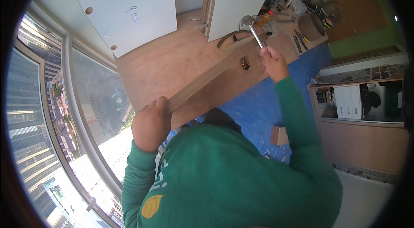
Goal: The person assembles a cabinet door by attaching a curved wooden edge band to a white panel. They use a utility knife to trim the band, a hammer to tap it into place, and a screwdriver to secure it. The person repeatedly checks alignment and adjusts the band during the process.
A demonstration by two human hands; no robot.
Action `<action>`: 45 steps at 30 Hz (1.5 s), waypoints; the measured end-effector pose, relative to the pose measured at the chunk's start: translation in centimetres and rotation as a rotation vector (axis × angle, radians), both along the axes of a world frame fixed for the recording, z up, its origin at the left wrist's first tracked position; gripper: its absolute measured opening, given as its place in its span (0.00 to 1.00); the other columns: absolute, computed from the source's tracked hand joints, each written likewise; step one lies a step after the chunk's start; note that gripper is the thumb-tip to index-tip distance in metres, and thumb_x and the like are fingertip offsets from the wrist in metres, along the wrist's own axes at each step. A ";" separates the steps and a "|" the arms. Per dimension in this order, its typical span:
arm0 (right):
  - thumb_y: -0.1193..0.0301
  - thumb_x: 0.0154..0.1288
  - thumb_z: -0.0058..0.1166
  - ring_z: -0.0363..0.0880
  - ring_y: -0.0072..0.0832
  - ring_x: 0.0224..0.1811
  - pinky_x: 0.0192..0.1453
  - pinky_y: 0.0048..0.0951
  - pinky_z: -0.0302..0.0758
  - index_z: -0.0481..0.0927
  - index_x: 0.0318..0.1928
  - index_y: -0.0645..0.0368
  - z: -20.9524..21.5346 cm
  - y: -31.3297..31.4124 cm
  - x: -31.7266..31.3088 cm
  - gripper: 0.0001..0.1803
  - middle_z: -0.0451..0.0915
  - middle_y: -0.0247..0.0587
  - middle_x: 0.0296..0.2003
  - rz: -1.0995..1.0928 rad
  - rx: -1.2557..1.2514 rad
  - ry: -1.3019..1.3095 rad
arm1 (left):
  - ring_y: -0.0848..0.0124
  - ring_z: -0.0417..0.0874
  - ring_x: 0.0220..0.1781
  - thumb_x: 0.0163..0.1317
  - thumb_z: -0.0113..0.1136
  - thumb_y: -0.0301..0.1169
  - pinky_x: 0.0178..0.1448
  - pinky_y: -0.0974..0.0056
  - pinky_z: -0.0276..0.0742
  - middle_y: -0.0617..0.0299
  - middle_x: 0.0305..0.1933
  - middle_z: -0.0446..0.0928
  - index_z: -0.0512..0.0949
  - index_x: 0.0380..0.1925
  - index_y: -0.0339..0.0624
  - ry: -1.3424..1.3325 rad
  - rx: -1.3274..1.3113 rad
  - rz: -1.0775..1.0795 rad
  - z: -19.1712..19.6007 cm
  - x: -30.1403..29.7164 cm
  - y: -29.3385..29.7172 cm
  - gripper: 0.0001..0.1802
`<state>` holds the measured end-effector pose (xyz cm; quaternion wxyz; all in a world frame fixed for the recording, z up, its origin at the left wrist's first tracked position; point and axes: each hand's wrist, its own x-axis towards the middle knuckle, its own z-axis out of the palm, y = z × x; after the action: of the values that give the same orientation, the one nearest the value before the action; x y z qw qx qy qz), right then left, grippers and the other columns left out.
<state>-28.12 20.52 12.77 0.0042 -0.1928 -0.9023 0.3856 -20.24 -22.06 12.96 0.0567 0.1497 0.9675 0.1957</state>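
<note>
My left hand (152, 123) is closed around the near left end of a long wooden strip (202, 78). The strip slants away to the upper right above a wooden worktop (151, 75). In my right hand (274, 63) is the handle of a claw hammer (255, 34), its metal head raised beyond the strip's far end. On the worktop below the strip, near my right hand, lies a small black and orange tool (245, 63), perhaps a tape measure; its kind is hard to make out.
A white board (131, 12) with two holes leans at the back left, beside a pale panel (241, 1). Pliers (305, 37), an orange bottle (264, 19) and a round bin (311, 25) stand or lie at the far right. Blue sheeting (250, 107) covers the floor; a window (99, 85) is left.
</note>
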 end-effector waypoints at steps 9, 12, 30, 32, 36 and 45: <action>0.59 0.84 0.49 0.81 0.62 0.45 0.50 0.55 0.76 0.80 0.42 0.63 -0.1 0.6 -1.4 0.19 0.83 0.63 0.39 0.132 0.413 0.052 | 0.49 0.87 0.40 0.61 0.71 0.32 0.42 0.46 0.83 0.53 0.40 0.82 0.77 0.46 0.43 0.044 -0.040 -0.009 -0.9 0.7 0.0 0.16; 0.59 0.84 0.49 0.81 0.63 0.45 0.49 0.54 0.76 0.79 0.43 0.64 1.1 -0.6 -1.0 0.19 0.83 0.63 0.39 0.146 0.401 -0.032 | 0.49 0.87 0.39 0.61 0.71 0.32 0.43 0.46 0.83 0.53 0.39 0.82 0.76 0.46 0.43 0.039 -0.051 -0.013 -1.0 1.0 -0.1 0.16; 0.62 0.85 0.50 0.79 0.62 0.33 0.37 0.56 0.73 0.75 0.39 0.63 2.3 -13.7 5.8 0.17 0.80 0.61 0.29 0.345 0.302 0.058 | 0.52 0.88 0.33 0.63 0.66 0.32 0.41 0.48 0.84 0.54 0.31 0.82 0.73 0.39 0.43 0.083 -0.002 -0.011 -1.1 1.1 -0.3 0.11; 0.61 0.85 0.50 0.80 0.63 0.35 0.40 0.56 0.74 0.76 0.40 0.63 1.6 -9.3 3.8 0.18 0.81 0.62 0.30 0.267 0.380 0.094 | 0.52 0.88 0.33 0.63 0.66 0.32 0.40 0.48 0.84 0.54 0.31 0.82 0.73 0.38 0.43 0.082 -0.002 -0.006 -1.1 1.2 -0.3 0.11; 0.57 0.86 0.48 0.80 0.63 0.36 0.42 0.56 0.74 0.76 0.40 0.62 2.0 -5.8 1.9 0.20 0.80 0.61 0.30 0.181 0.420 -0.036 | 0.47 0.87 0.34 0.61 0.68 0.29 0.39 0.45 0.83 0.49 0.32 0.82 0.71 0.38 0.41 0.083 0.020 -0.009 -1.1 1.1 -0.2 0.13; 0.56 0.86 0.48 0.82 0.60 0.40 0.45 0.54 0.76 0.79 0.42 0.61 1.6 -7.2 3.5 0.21 0.82 0.60 0.34 0.221 0.373 -0.055 | 0.48 0.87 0.35 0.60 0.64 0.27 0.39 0.45 0.82 0.50 0.32 0.81 0.71 0.38 0.41 0.089 0.033 -0.007 -1.0 1.3 -0.3 0.11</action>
<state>-24.66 13.35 14.41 -0.0273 -0.0990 -0.9735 0.2044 -18.90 -22.34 11.95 0.0120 0.1627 0.9651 0.2048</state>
